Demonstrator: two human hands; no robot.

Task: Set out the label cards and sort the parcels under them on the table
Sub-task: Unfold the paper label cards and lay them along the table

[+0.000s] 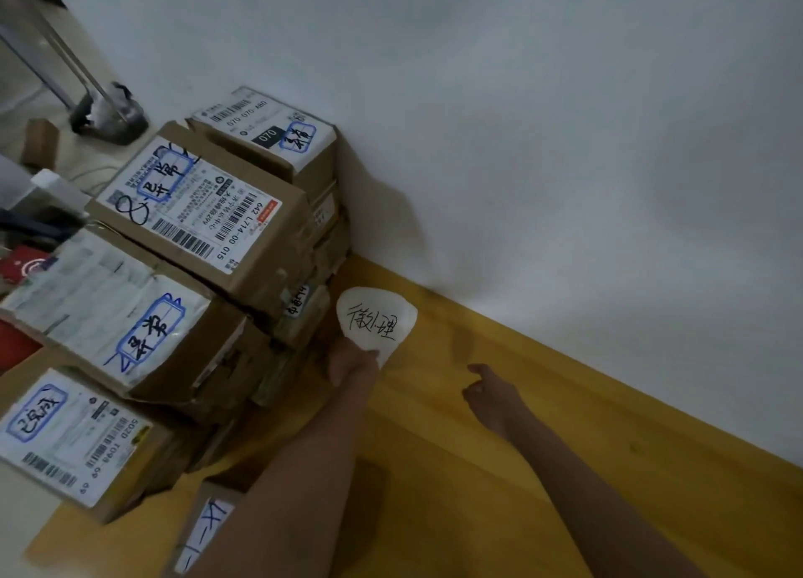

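My left hand (353,363) pinches the lower edge of a white label card (376,319) with black handwriting, holding it above the yellow wooden table (543,438) close to the white wall. To the right, my right hand (493,393) hovers over the tabletop, one finger pointing toward the card, holding nothing. Left of the card stands a pile of cardboard parcels (208,212) with shipping labels and blue handwritten marks. A small parcel (204,529) with a white sticker lies under my left forearm, partly hidden.
The white wall (565,121) runs along the table's far edge. Beyond the parcels at the top left are a metal stand's foot (108,112) and a small brown block (40,143) on a pale floor. Red items (21,264) sit at the left edge.
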